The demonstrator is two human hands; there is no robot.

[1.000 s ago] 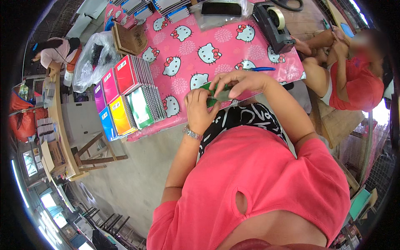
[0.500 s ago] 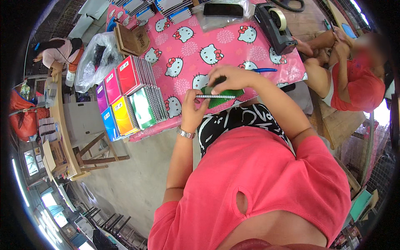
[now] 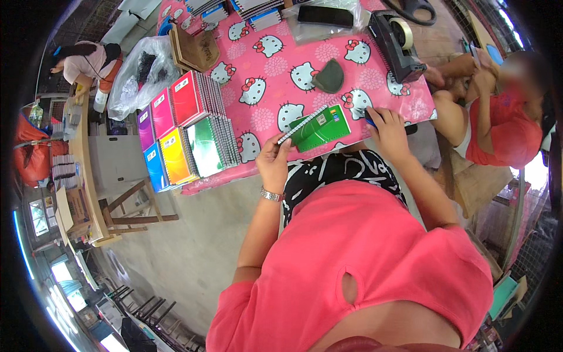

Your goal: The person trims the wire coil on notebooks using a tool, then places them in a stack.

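A small green spiral notebook point(image 3: 322, 127) lies tilted at the table's near edge. My left hand point(image 3: 273, 161) pinches its lower left corner, by the white coil binding. To the right, my right hand point(image 3: 388, 132) rests at the tablecloth's edge with its fingers closed over a blue pen point(image 3: 369, 119), most of which the hand hides. Beyond the notebook lies a dark grey-green, rounded flat pad point(image 3: 329, 77), touched by neither hand.
Stacks of coloured spiral notebooks point(image 3: 186, 129) stand at the table's left. Behind them are a wooden holder point(image 3: 196, 50) and a plastic bag point(image 3: 141, 73). A tape dispenser point(image 3: 396, 50) and phone point(image 3: 325, 17) sit at the far side. Another person point(image 3: 498, 117) sits at right.
My right hand has left the notebook and moved right onto the blue pen. The dark pad it held now lies on the tablecloth. The notebook's green cover has come into view.
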